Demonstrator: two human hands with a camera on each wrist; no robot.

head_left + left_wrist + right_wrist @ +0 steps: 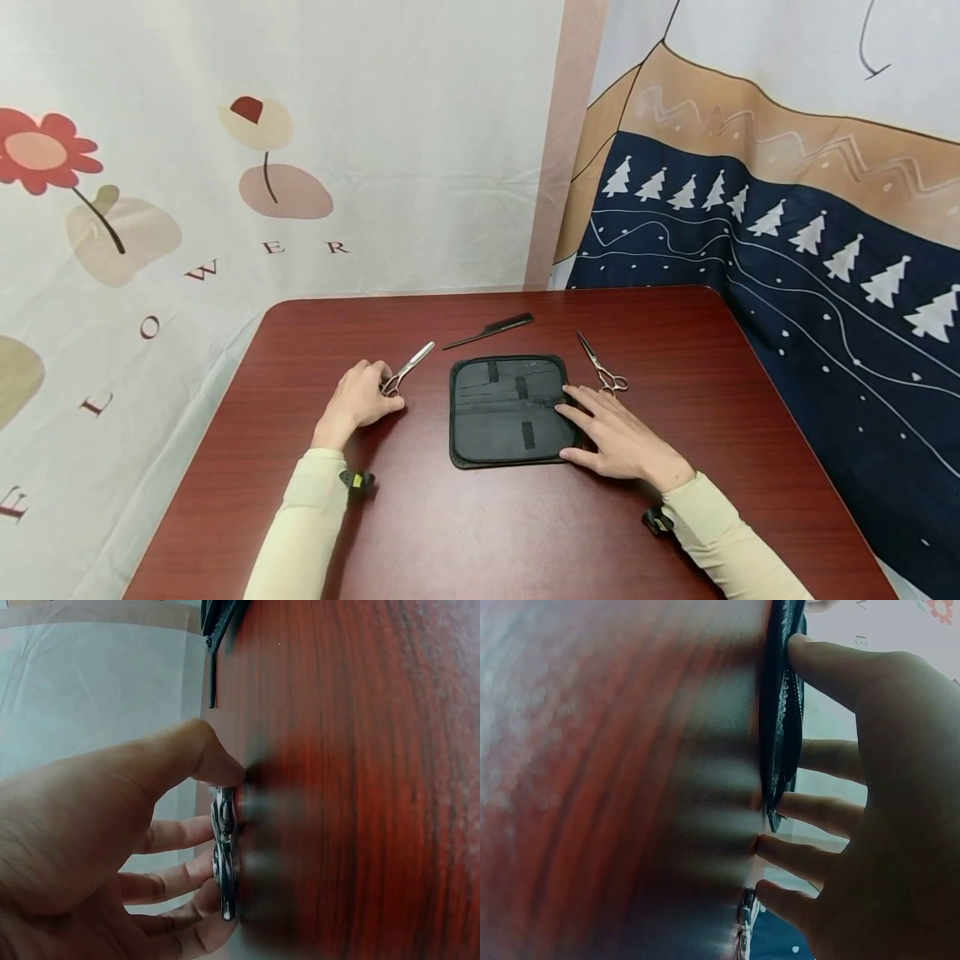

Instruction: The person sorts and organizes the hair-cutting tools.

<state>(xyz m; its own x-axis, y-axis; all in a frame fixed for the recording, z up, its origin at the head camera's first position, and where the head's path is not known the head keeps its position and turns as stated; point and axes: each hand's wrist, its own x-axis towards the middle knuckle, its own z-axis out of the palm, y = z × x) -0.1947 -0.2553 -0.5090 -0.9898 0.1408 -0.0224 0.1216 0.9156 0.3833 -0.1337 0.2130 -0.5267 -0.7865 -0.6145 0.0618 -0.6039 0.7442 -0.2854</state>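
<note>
An open black tool pouch (504, 410) lies flat at the middle of the reddish wooden table (465, 533). My right hand (600, 429) rests on the pouch's right edge with its fingers straight; in the right wrist view the fingertips (810, 652) press on the pouch rim (778, 742). My left hand (375, 393) lies to the left of the pouch, and its thumb and curled fingers pinch the handle rings of a pair of silver scissors (408, 367), seen close up as silver scissors (224, 847) against the tabletop. The blades point away to the right.
A black tail comb (491, 330) lies just beyond the pouch. A second pair of silver scissors (602, 367) lies at the pouch's far right, beside my right fingers, and appears as second scissors (744, 919) in the right wrist view. Printed cloth hangs behind and to the right of the table.
</note>
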